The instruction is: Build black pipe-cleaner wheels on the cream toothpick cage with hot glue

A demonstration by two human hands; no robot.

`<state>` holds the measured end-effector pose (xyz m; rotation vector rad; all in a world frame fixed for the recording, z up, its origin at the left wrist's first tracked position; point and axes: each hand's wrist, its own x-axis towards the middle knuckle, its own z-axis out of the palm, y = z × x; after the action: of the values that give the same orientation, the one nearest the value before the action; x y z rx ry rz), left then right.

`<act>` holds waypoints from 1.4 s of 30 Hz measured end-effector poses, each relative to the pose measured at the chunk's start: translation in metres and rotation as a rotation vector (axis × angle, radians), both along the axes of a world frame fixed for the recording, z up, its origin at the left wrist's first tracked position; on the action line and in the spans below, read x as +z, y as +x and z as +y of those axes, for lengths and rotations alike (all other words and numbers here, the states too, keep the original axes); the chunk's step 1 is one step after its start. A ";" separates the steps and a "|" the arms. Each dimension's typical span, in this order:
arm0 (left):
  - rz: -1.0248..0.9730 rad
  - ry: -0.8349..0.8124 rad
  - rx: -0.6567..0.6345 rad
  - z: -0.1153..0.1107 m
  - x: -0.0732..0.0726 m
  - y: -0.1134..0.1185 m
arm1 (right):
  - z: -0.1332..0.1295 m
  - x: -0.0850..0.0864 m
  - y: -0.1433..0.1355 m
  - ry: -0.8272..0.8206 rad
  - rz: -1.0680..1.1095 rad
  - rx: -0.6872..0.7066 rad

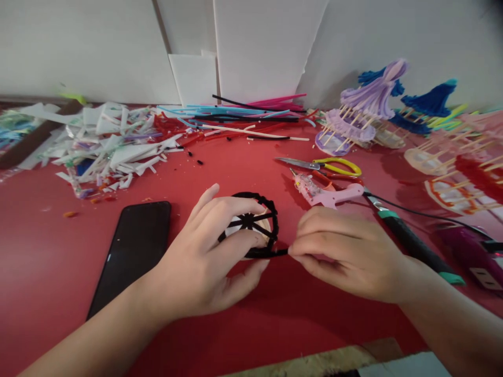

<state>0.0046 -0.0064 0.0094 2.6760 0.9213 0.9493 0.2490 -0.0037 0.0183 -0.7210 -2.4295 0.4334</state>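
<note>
A black wheel-shaped piece (248, 221), seemingly made of pipe cleaner, has spokes meeting at its hub, with something pale behind it. Fingers of my left hand (212, 251) are closed round its left and lower rim, hiding part of it. From the lower rim a black pipe cleaner end (280, 252) runs to the right. My right hand (341, 251) pinches the tip of that end between thumb and fingers. Just beyond the right hand lies a pink glue gun (334, 196) with a messy nozzle.
Yellow-handled scissors (338, 166) and a black-and-green cutter (416, 246) lie at right. A black phone (135, 251) rests left. White scraps (113, 141) and loose pipe cleaners (243, 115) line the back. Small carousel-like models, including a purple one (353, 110), stand back right on the red table (220, 335).
</note>
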 end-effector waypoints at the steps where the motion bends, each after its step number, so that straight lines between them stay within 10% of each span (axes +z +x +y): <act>1: -0.003 -0.008 0.001 0.000 0.000 0.000 | 0.000 -0.001 0.000 0.012 -0.003 -0.006; 10: -0.018 -0.010 -0.024 0.002 -0.003 0.001 | 0.003 -0.003 -0.004 -0.181 0.126 -0.184; 23: 0.004 -0.015 -0.040 0.001 0.002 0.000 | 0.006 -0.001 0.001 -0.207 0.073 0.052; 42: 0.054 -0.033 -0.077 0.003 0.000 -0.002 | 0.009 -0.004 0.000 -0.171 0.090 -0.036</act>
<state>0.0027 -0.0030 0.0094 2.6998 0.8302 0.8430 0.2489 0.0053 0.0144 -0.7983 -2.3119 0.6505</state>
